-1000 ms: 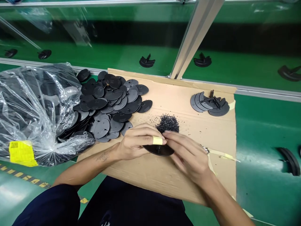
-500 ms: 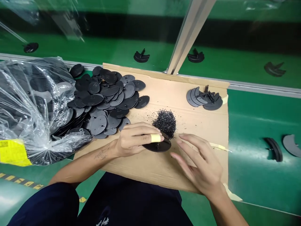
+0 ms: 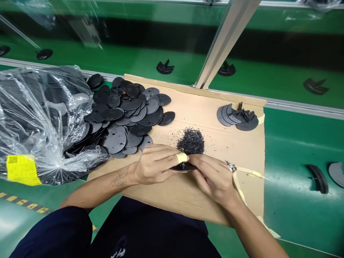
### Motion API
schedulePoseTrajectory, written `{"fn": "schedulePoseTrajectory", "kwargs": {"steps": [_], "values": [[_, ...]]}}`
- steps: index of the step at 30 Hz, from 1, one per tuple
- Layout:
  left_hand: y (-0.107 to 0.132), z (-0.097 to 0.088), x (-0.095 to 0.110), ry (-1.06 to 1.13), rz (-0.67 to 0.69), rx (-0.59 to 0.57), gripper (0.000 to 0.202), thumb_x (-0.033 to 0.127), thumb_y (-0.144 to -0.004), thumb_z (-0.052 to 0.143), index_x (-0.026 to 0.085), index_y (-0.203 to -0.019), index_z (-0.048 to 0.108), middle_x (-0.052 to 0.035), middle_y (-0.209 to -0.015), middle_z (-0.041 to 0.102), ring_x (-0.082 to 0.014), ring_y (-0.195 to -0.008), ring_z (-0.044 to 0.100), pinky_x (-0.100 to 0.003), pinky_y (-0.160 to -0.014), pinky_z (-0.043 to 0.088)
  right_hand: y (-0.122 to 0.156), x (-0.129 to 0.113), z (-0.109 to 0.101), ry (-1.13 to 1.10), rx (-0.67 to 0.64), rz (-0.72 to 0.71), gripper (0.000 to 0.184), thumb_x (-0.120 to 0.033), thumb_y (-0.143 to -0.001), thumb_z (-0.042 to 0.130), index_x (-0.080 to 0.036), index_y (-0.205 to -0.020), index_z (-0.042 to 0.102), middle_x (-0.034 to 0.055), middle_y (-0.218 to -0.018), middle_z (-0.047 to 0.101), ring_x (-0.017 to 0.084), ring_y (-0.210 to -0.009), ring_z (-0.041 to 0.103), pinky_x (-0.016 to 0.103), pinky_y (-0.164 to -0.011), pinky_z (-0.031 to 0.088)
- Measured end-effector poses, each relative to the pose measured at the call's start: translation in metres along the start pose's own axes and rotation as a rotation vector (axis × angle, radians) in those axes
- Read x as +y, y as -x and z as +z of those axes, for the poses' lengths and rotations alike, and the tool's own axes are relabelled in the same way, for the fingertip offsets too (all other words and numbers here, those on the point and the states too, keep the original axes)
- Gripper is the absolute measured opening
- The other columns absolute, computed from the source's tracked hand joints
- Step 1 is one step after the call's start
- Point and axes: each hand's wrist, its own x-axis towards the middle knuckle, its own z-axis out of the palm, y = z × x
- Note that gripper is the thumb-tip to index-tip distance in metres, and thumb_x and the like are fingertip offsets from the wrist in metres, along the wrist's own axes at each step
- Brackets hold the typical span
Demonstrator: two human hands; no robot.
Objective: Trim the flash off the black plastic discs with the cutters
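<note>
My left hand (image 3: 154, 165), with yellow tape round one finger, grips a black plastic disc (image 3: 184, 167) over the cardboard sheet (image 3: 209, 143). My right hand (image 3: 213, 177) is closed on the same disc from the right, its fingers curled around the edge. Just beyond the hands lies a small heap of black plastic bits (image 3: 191, 141). A pile of black discs (image 3: 126, 114) spreads over the sheet's left part.
A clear plastic bag (image 3: 34, 118) of more discs with a yellow label lies at the left. A few assembled discs (image 3: 238, 116) sit at the sheet's far right. Black parts (image 3: 165, 68) ride the green conveyor behind, and a metal post (image 3: 223, 43) rises there.
My right hand, which had drawn back open to the right half a second ago, has returned to the disc and closed on it. My left hand has kept its grip.
</note>
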Motion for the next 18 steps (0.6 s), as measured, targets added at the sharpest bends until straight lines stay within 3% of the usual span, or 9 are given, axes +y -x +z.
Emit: {"fn": "schedulePoseTrajectory", "kwargs": {"steps": [3,5,7,9,12,15,18], "values": [[-0.006,-0.004,0.002,0.16,-0.068,-0.046,0.025,0.036,-0.094,0.07,0.015,-0.107,0.074,-0.0083,-0.09,0.077,-0.0186,-0.086,0.074,-0.032,-0.077,0.064,0.0,0.005,0.002,-0.127,0.018,0.003,0.023,-0.006,-0.097,0.054,-0.016,-0.113,0.068,0.011,-0.101,0.076,0.018,-0.089,0.075,0.03,-0.074,0.064],[-0.013,-0.009,0.001,0.417,-0.2,-0.142,0.046,0.054,-0.099,0.053,0.015,-0.106,0.076,-0.0103,-0.09,0.075,-0.0182,-0.085,0.072,-0.033,-0.077,0.062,0.001,0.006,0.002,-0.232,0.006,0.02,0.021,-0.008,-0.097,0.057,-0.015,-0.112,0.069,0.0114,-0.101,0.076,0.017,-0.086,0.074,0.028,-0.072,0.063],[-0.018,-0.012,-0.002,0.629,-0.346,-0.246,0.062,0.06,-0.102,0.036,0.015,-0.103,0.079,-0.0123,-0.09,0.074,-0.0176,-0.084,0.07,-0.032,-0.075,0.06,0.0,0.006,0.001,-0.326,-0.022,0.06,0.019,-0.011,-0.098,0.058,-0.015,-0.111,0.071,0.0109,-0.1,0.076,0.016,-0.083,0.074,0.026,-0.069,0.061],[-0.019,-0.012,-0.005,0.722,-0.449,-0.283,0.051,0.054,-0.102,0.046,0.016,-0.099,0.081,-0.0115,-0.088,0.074,-0.0161,-0.08,0.07,-0.028,-0.072,0.059,-0.002,0.004,0.0,-0.392,-0.053,0.115,0.017,-0.015,-0.099,0.058,-0.016,-0.108,0.072,0.0095,-0.096,0.076,0.015,-0.08,0.073,0.025,-0.068,0.06],[-0.014,-0.008,-0.008,0.776,-0.523,-0.245,0.026,0.041,-0.089,0.075,0.017,-0.091,0.082,-0.0093,-0.082,0.075,-0.0149,-0.075,0.07,-0.024,-0.067,0.059,-0.006,0.0,0.0,-0.453,-0.025,0.19,0.012,-0.022,-0.098,0.062,-0.017,-0.103,0.073,0.0094,-0.096,0.075,0.017,-0.083,0.073,0.029,-0.073,0.061],[-0.01,-0.004,-0.008,0.83,-0.56,-0.232,0.022,0.038,-0.084,0.08,0.016,-0.086,0.082,-0.0093,-0.079,0.076,-0.0148,-0.072,0.071,-0.024,-0.066,0.059,-0.007,0.0,0.001,-0.505,0.053,0.188,0.01,-0.026,-0.095,0.068,-0.018,-0.097,0.073,0.0085,-0.093,0.074,0.017,-0.082,0.072,0.029,-0.072,0.061],[-0.008,-0.002,-0.006,0.86,-0.575,-0.271,0.019,0.033,-0.082,0.083,0.015,-0.084,0.081,-0.0093,-0.077,0.076,-0.0137,-0.07,0.071,-0.023,-0.066,0.059,-0.003,0.002,0.001,-0.508,0.026,0.132,0.011,-0.025,-0.096,0.067,-0.016,-0.092,0.074,0.008,-0.089,0.073,0.015,-0.077,0.071,0.027,-0.068,0.06]]}}
